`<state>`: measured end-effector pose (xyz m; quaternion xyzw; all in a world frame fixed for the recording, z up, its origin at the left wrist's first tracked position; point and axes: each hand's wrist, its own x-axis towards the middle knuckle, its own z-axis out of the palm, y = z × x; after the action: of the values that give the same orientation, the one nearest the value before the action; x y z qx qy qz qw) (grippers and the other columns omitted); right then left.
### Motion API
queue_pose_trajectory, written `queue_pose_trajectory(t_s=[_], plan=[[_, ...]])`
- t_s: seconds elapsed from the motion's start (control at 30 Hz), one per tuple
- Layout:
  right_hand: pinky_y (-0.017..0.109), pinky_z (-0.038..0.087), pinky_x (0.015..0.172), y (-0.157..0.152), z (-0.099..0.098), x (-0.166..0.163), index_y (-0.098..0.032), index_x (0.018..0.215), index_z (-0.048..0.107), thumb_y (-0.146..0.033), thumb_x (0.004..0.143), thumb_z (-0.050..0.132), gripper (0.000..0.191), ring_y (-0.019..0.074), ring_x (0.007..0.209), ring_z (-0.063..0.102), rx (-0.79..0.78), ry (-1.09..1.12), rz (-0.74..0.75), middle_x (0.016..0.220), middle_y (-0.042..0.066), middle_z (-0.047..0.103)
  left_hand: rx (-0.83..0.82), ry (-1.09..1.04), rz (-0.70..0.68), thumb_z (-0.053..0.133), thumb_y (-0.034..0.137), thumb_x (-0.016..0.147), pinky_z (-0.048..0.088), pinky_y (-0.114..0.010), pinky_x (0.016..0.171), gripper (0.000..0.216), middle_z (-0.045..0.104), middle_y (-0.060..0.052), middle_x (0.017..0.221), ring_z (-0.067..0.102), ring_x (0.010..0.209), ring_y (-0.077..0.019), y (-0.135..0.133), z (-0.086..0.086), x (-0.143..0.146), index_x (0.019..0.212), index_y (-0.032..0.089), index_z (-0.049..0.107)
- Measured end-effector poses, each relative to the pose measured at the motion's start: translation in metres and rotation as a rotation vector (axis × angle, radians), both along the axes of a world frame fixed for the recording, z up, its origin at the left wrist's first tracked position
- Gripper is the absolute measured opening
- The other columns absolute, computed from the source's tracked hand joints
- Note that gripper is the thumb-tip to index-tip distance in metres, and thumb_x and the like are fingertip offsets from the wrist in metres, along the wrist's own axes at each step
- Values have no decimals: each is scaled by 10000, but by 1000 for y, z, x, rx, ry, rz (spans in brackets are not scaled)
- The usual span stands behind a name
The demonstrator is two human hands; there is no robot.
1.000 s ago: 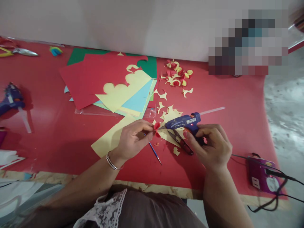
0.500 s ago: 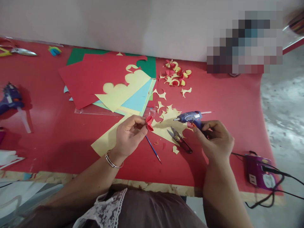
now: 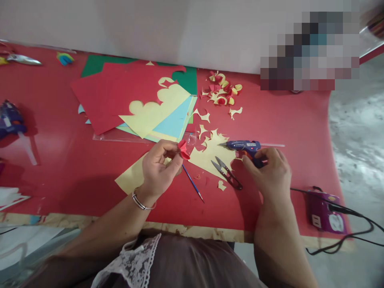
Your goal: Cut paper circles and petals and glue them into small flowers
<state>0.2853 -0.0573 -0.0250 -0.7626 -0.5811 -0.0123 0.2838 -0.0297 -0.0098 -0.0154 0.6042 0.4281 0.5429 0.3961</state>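
Observation:
My left hand [image 3: 162, 166] is closed in a pinch on a small red paper flower [image 3: 183, 150], its folded petals facing right. My right hand [image 3: 271, 172] has its thumb and fingers around the handle of a blue glue gun [image 3: 244, 145]. The gun's nozzle points left over cut cream paper [image 3: 207, 158], and a clear glue stick sticks out of its back. Between my hands lie a pair of thread snips [image 3: 227, 173] with open blades and a thin blue brush [image 3: 193, 184].
A stack of coloured paper [image 3: 120, 90] lies behind my left hand. Red and yellow paper pieces [image 3: 223, 88] are heaped at the back. A purple power box [image 3: 325, 212] with black cables stands at right; a second glue gun [image 3: 10, 120] is at far left.
My right hand has moved the glue gun slightly right and turned it more level, away from the flower. My left hand has shifted a little left with the flower.

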Motion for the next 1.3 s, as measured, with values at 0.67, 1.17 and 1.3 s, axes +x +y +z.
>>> queue_pose_trajectory(t_s=[0.67, 1.17, 1.3], plan=[[374, 562, 756, -6, 10, -96, -173, 1008, 717, -163, 1062, 647, 89, 232, 830, 625, -49, -14, 889, 928, 104, 732, 87, 60, -117, 733, 224, 1008, 592, -254, 669, 46, 746, -54, 961, 682, 749, -130, -1, -2, -1, 989, 202, 697], [289, 556, 670, -9, 36, -90, -210, 1020, 718, -67, 967, 761, 158, 160, 764, 711, 201, 304, 602, 843, 23, 759, 172, 178, -280, 704, 66, 946, 589, -278, 730, 130, 767, -66, 936, 718, 832, -153, 2, 3, 4, 962, 194, 690], [291, 560, 611, -10, 39, -94, -223, 1034, 726, -69, 964, 764, 173, 159, 729, 721, 241, 337, 591, 841, 16, 770, 230, 193, -302, 699, 47, 946, 591, -303, 758, 150, 763, -63, 915, 716, 841, -163, 2, 1, 6, 951, 196, 683]])
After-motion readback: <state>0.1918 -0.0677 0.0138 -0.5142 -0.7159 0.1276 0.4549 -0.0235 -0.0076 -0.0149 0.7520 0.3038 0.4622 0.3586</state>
